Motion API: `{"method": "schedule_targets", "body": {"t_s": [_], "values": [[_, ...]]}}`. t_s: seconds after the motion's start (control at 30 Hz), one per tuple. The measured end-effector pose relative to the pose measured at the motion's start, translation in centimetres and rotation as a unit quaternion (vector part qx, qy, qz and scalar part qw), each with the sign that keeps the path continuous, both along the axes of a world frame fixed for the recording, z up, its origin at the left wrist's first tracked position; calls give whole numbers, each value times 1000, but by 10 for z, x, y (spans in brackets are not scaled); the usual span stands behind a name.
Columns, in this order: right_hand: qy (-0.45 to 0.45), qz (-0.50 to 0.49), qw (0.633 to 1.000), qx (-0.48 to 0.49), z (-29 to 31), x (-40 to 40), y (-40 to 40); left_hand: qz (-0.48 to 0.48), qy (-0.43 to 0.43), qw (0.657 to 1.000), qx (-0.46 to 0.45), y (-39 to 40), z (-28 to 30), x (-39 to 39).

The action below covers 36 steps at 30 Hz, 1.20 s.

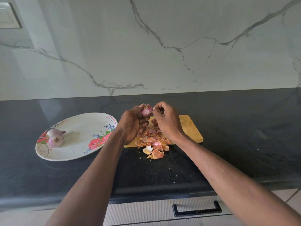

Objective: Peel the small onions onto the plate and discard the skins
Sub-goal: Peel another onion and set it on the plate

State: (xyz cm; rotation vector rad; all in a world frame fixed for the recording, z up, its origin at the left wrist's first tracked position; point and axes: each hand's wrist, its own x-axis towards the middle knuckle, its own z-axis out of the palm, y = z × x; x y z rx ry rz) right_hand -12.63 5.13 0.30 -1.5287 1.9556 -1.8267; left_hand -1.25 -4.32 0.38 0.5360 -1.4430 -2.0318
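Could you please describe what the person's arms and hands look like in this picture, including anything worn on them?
Both forearms are bare right down to the frame's lower edge: no sleeve shows anywhere. The left hand and the right hand wear no gloves, and neither wrist carries a watch or bracelet. A small glint on a left finger might be a ring, but it is too small to tell. The nails look short and unpainted.

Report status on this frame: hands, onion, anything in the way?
Left hand grips onion; right hand fingers pinch its skin. Two peeled onions on plate. Skins heaped on cutting board; nothing in the way.
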Motion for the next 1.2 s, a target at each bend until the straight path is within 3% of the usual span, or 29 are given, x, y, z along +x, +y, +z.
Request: {"method": "schedule_targets", "body": {"t_s": [0.6, 0.8, 1.07, 1.2], "values": [[-52, -32, 998, 7, 3, -8, 3, 16, 33, 998, 57, -7, -1, 0], [9, -24, 1000, -6, 3, -6, 7, 29, 21, 999, 35, -7, 0, -1], [-217, 25, 974, 54, 12, -4, 6, 34, -8, 998, -55, -3, -4, -4], [-269, 16, 962, 51, 14, -2, 9, 39, -12, 998, -56, -4, -7, -6]]}}
